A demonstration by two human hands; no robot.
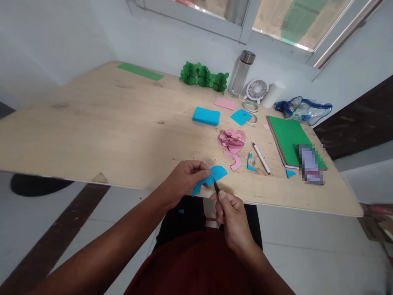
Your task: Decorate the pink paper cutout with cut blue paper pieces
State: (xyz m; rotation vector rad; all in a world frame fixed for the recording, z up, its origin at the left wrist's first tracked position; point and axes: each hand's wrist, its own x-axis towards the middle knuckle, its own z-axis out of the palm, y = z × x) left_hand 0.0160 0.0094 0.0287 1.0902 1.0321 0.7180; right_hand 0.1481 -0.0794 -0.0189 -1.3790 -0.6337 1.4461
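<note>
Near the front edge of the table, my left hand [190, 178] pinches a piece of blue paper [219, 172] with a rounded edge and a cut strip hanging down on its left. My right hand [231, 211] is closed around dark scissors [216, 186], whose narrow tip meets the lower edge of the blue paper. Its handles are hidden by my fingers. Just beyond my hands lies a bundle of pink paper cutouts [231, 141] with a curved strip. Blue paper scraps [251, 164] and a white pen [260, 158] are to the right.
Farther back are a blue paper stack [206, 116], a blue square [241, 117], pink paper [224, 103] and tape rolls [250, 107]. Green paper decorations [204, 76], a glass bottle [242, 73] and a small fan [257, 89] stand by the wall. A green notebook [290, 139] lies right.
</note>
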